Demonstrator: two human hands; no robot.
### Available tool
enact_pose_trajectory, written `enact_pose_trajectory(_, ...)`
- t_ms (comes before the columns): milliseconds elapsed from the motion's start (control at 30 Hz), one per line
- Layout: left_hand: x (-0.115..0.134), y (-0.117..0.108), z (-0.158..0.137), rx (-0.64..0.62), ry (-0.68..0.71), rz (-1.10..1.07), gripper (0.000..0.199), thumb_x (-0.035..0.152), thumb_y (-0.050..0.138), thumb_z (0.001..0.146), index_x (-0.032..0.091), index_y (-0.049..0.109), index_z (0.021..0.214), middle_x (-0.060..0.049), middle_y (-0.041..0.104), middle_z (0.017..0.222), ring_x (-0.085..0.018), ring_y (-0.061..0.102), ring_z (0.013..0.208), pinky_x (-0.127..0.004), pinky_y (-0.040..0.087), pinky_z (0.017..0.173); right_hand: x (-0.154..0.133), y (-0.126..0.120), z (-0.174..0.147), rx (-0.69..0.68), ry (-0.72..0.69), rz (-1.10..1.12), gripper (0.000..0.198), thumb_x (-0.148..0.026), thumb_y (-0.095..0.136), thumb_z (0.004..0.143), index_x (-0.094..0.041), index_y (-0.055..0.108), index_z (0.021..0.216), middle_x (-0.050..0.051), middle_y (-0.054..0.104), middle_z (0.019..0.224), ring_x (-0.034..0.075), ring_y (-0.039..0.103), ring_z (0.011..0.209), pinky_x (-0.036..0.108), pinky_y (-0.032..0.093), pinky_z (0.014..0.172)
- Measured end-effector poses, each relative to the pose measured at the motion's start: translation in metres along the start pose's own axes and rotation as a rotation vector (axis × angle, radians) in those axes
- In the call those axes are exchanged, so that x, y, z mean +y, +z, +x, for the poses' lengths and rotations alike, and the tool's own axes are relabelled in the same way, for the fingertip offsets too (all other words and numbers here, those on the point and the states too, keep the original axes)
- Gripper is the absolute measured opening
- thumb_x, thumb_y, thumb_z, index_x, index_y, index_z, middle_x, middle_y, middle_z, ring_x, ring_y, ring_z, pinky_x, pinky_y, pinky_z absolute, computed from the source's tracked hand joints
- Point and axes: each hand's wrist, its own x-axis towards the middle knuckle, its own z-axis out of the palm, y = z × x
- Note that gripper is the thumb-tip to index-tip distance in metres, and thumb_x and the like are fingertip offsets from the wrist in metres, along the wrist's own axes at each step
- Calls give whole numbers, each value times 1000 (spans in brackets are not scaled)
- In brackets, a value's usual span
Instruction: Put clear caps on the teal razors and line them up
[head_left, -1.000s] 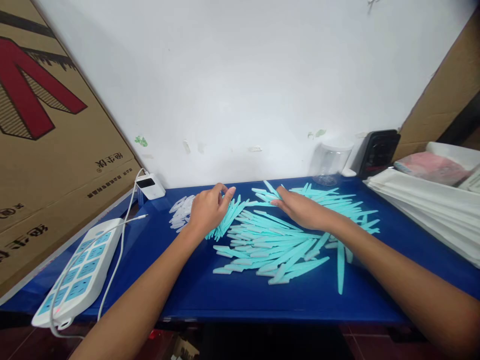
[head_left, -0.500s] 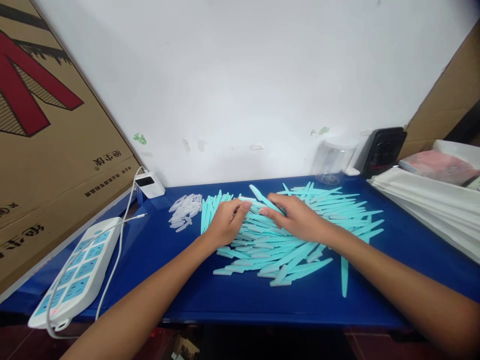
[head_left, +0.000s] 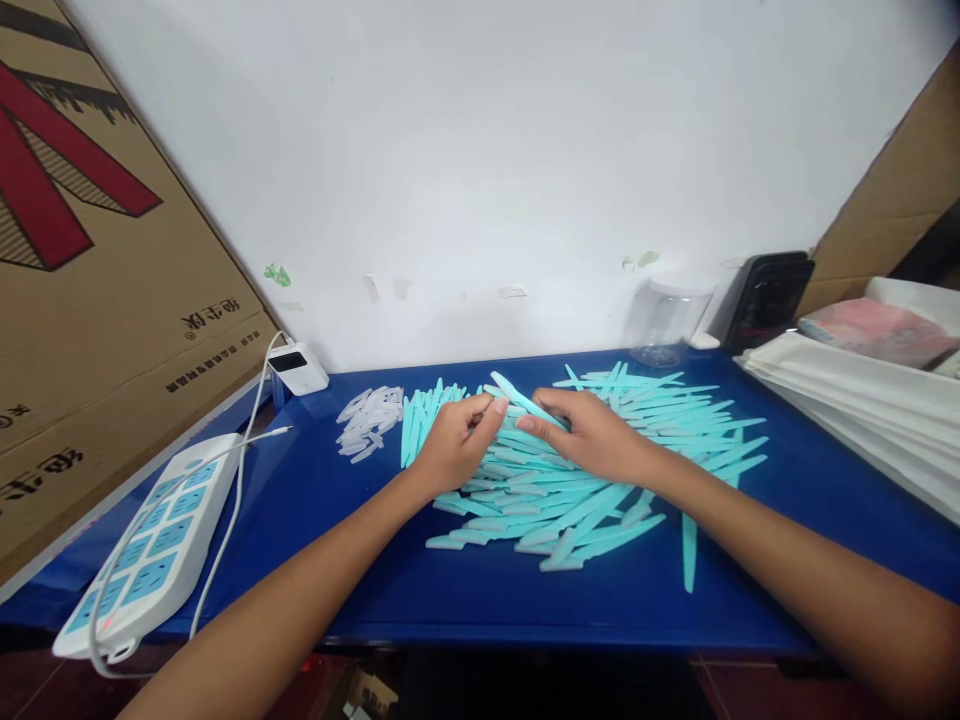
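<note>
My right hand [head_left: 589, 430] is closed on a turquoise eyebrow razor [head_left: 521, 395], pinched between thumb and fingers, its head pointing up and left. My left hand [head_left: 461, 435] is closed too, thumb against forefinger, with a small pale piece like a clear blade cap [head_left: 491, 390] at its fingertips, against the razor's head. The fingers partly hide where the two meet. Under and around both hands lies a large pile of similar razors [head_left: 555, 505]. A small heap of clear plastic caps [head_left: 371, 420] lies left of my left hand.
On the left are a power strip [head_left: 154, 545], a white cable and a small white device [head_left: 298, 368] with a dark screen. A clear jar [head_left: 667, 320] and a black case [head_left: 769, 300] stand at the back right, beside stacked white trays [head_left: 847, 400]. Cardboard [head_left: 112, 300] borders the left.
The razor's head and my left fingertips have come together; the left hand has shifted slightly right. My right hand stays almost in place, and the pile looks unchanged.
</note>
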Motion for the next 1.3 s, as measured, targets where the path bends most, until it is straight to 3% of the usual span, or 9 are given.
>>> enact_pose_trajectory(200,-4,-5,5,156,-52,-40,49,51,44,108,22,33,69,5,29,65,-12,30,60,-29,27,58,0,-6,3,55,16,68,51,-62,49,104,-23,39,72,-5,35,69,14,35,64,30,28,61)
enact_pose_trajectory(467,-7,-7,1,155,-97,-85,60,61,41,106,22,28,64,4,28,57,-11,27,53,-30,21,52,-7,-4,1,94,14,113,51,-60,57,101,-23,42,70,-5,36,67,13,33,63,30,27,60)
enact_pose_trajectory(700,-9,-3,1,132,-110,-79,65,64,40,106,21,32,59,4,33,51,-10,28,50,-30,22,51,-16,-2,-2,64,39,170,45,-55,65,98,-22,54,70,-4,51,64,14,43,63,30,32,61)
enact_pose_trajectory(900,-8,0,3,202,-126,-149,66,65,46,103,21,30,57,4,31,48,-9,27,47,-30,22,48,-17,-3,-1,17,58,205,43,-57,61,100,-21,60,76,-3,57,68,14,47,63,30,34,62)
enact_pose_trajectory(1033,-9,2,2,287,-151,-188,67,67,47,102,21,30,57,4,31,47,-9,28,45,-29,22,46,-17,-2,0,47,71,194,47,-62,63,98,-21,60,73,-3,53,65,14,46,63,30,34,63)
enact_pose_trajectory(1300,-17,4,2,354,-210,-223,66,70,48,101,22,30,58,5,31,46,-9,30,42,-27,24,44,-19,-3,-1,244,128,61,55,-64,59,98,-22,46,66,-5,37,62,13,35,61,31,28,60)
